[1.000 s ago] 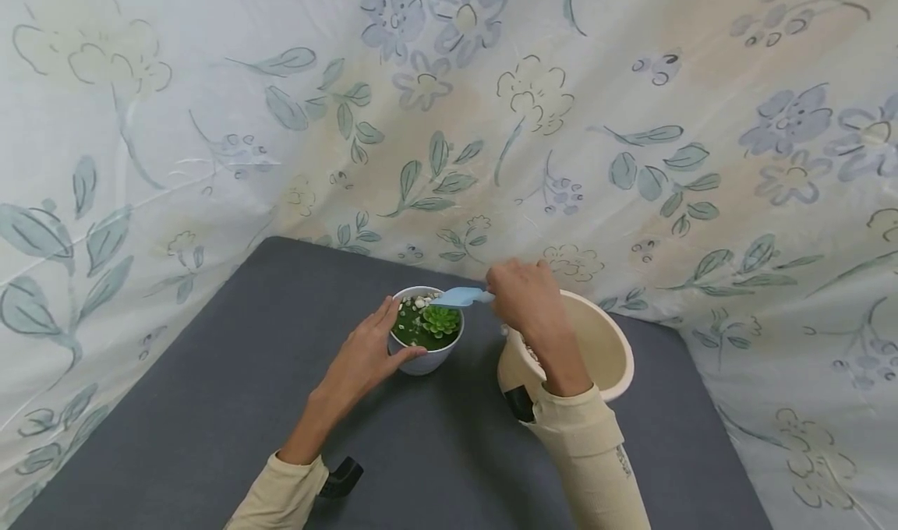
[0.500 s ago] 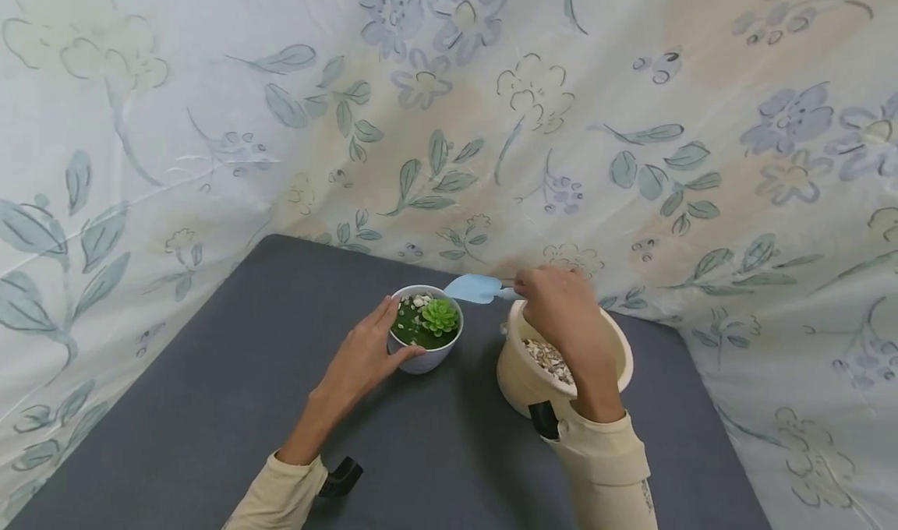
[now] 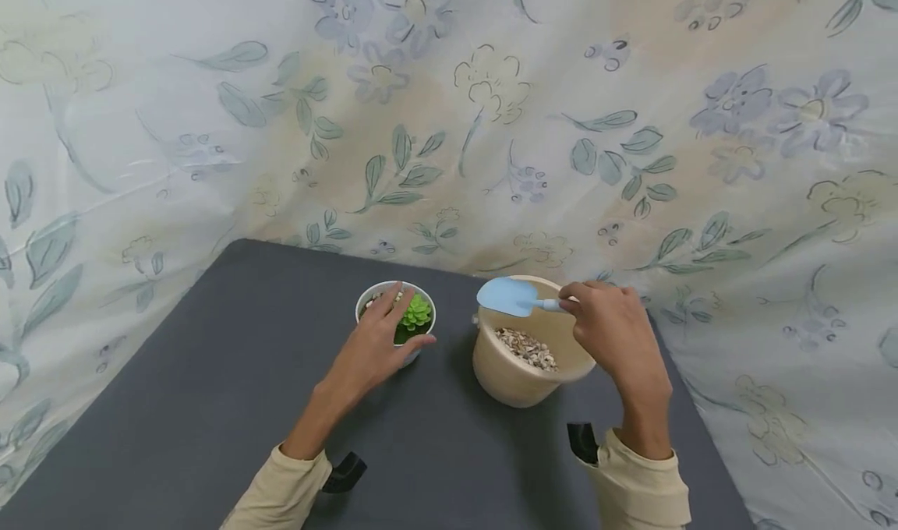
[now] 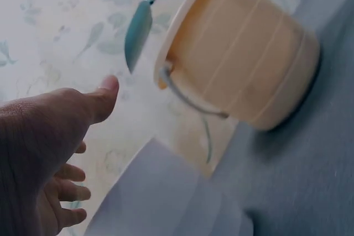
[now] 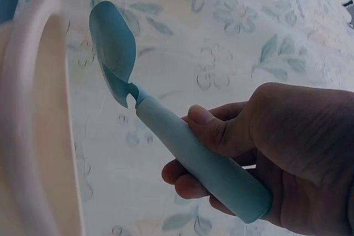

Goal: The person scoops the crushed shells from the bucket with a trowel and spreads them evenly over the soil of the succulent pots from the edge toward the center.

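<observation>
My right hand (image 3: 620, 331) grips the handle of a light blue hand trowel (image 3: 508, 296). In the head view the trowel's blade overlaps the far side of a cream bucket (image 3: 508, 386) holding small pebbles (image 3: 526, 348). The right wrist view shows the fingers and thumb wrapped round the trowel handle (image 5: 199, 164), the blade bare. My left hand (image 3: 366, 352) is spread over the near left part of a small white pot (image 3: 361, 304) with a green succulent (image 3: 418, 312). Seen from the left wrist, its fingers are apart from the pot wall (image 4: 171, 197), holding nothing.
Bucket and pot stand side by side on a dark grey table (image 3: 210, 390). Behind them hangs a floral cloth (image 3: 484, 164). A grey bucket handle (image 4: 188, 100) hangs on the side facing the pot.
The trowel has moved right, away from the pot to above the bucket, uncovering the pebbles. My left hand has let go of the pot's side and come up over it.
</observation>
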`<action>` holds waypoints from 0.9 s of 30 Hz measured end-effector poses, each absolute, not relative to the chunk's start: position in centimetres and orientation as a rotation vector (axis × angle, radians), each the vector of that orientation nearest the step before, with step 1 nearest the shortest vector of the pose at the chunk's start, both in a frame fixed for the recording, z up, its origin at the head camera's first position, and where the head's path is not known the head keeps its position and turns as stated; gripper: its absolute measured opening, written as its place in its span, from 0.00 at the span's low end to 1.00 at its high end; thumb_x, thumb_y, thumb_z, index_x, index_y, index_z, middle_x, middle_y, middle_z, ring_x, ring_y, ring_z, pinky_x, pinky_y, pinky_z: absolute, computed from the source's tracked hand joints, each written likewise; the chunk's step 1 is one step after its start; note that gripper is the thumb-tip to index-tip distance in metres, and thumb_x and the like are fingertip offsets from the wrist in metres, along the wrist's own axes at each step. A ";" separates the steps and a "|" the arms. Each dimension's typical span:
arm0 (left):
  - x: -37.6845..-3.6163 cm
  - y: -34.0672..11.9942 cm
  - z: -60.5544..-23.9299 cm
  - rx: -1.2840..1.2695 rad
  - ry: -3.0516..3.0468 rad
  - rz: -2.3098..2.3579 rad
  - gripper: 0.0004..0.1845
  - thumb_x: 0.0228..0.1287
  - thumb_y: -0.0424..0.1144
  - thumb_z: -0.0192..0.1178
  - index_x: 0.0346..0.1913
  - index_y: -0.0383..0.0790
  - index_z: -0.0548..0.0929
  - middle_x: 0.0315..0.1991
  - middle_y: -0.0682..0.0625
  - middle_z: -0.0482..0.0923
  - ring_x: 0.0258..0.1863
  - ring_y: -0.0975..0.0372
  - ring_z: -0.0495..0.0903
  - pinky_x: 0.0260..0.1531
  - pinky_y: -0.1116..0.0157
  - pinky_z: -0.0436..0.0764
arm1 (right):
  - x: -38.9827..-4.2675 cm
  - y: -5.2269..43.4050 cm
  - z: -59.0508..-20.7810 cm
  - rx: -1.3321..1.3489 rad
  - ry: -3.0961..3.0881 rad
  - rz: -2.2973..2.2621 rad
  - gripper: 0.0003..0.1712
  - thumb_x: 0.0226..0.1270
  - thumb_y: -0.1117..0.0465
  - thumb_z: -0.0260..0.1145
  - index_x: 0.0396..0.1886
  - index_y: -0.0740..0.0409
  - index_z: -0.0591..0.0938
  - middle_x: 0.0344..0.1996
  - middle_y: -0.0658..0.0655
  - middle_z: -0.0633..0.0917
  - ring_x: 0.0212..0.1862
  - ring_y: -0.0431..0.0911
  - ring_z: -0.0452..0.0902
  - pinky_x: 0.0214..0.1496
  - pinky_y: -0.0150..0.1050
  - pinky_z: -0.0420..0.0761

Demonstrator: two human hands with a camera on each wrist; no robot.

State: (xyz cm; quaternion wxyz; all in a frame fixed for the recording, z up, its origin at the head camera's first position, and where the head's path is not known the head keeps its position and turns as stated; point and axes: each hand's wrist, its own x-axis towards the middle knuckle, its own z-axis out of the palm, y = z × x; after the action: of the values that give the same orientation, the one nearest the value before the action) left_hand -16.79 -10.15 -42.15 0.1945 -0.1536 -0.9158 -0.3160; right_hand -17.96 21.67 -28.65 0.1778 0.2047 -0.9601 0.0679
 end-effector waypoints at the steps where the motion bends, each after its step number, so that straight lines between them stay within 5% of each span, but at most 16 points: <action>1: -16.8 -9.8 -42.1 -0.450 -2.566 -0.897 0.45 0.66 0.57 0.70 0.79 0.37 0.68 0.79 0.34 0.63 0.79 0.40 0.66 0.71 0.39 0.74 | -17.9 22.1 -28.8 0.568 -2.720 0.191 0.08 0.72 0.69 0.67 0.43 0.60 0.91 0.33 0.60 0.92 0.28 0.50 0.80 0.40 0.51 0.74; 5: -16.9 -8.5 -42.0 -0.517 -2.565 -0.894 0.44 0.66 0.56 0.70 0.79 0.37 0.68 0.80 0.34 0.63 0.78 0.39 0.67 0.73 0.39 0.72 | -17.7 23.4 -29.2 0.523 -2.742 0.184 0.08 0.71 0.69 0.68 0.43 0.60 0.91 0.36 0.61 0.92 0.30 0.53 0.83 0.39 0.51 0.75; 12: -17.0 -6.3 -41.5 -0.558 -2.617 -0.882 0.45 0.68 0.59 0.67 0.80 0.40 0.66 0.81 0.36 0.62 0.78 0.39 0.68 0.73 0.40 0.73 | -17.6 25.3 -29.6 0.437 -2.811 0.202 0.09 0.71 0.68 0.69 0.46 0.60 0.91 0.40 0.63 0.92 0.38 0.56 0.86 0.54 0.65 0.76; 27: -17.4 -2.2 -41.7 -0.684 -2.610 -0.896 0.42 0.70 0.56 0.67 0.80 0.40 0.67 0.81 0.34 0.61 0.77 0.41 0.69 0.70 0.42 0.76 | -18.8 28.0 -31.2 0.428 -2.837 0.092 0.06 0.70 0.66 0.71 0.43 0.58 0.92 0.36 0.58 0.93 0.37 0.54 0.86 0.44 0.56 0.75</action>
State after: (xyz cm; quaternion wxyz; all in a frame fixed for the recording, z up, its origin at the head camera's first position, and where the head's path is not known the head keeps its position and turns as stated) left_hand -17.37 -2.20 -41.70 0.1488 -0.2379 -0.9078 -0.3118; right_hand -18.81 28.02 -31.23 0.1349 0.1477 -0.9793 0.0316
